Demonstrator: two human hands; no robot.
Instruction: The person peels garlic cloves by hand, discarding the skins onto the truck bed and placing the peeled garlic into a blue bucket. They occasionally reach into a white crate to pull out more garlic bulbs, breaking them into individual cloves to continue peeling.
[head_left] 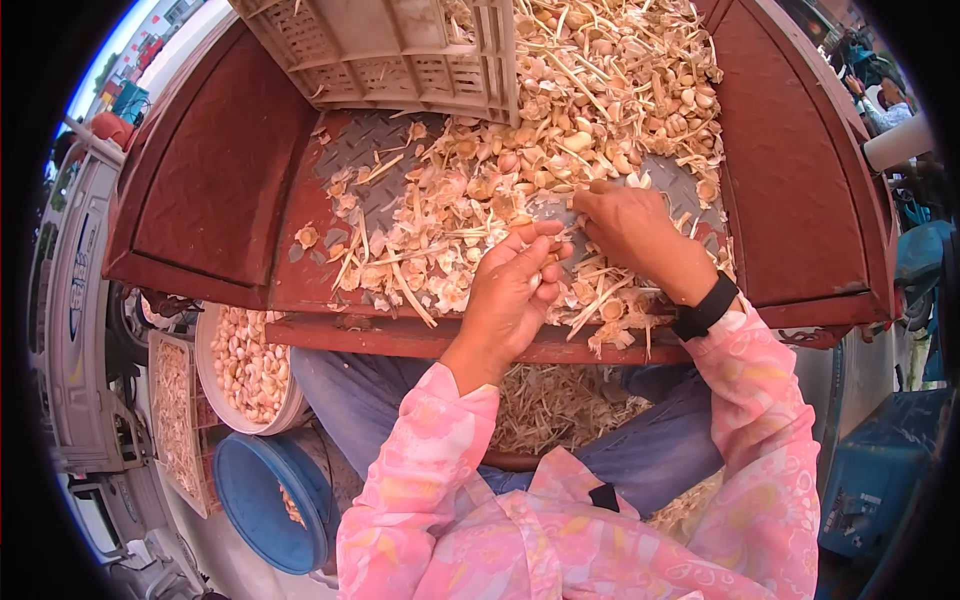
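Garlic cloves (575, 140) lie mixed with dry skins and stalks on a metal truck bed. Over the near part of this pile is my left hand (515, 290), palm up, its fingers curled around something small and pale that looks like garlic. Just to its right, my right hand (635, 235) is palm down with thumb and fingertips pinched together at the pile; what they hold, if anything, is hidden. The two hands are close but apart. A dark band circles the right wrist.
A plastic crate (400, 60) stands tilted at the back. Red metal side panels (800, 170) flank the pile. At the lower left are a white bucket of cloves (290, 412), a blue bucket (262, 505) and a crate of scraps (205, 480). A person (888, 108) is at the far right.
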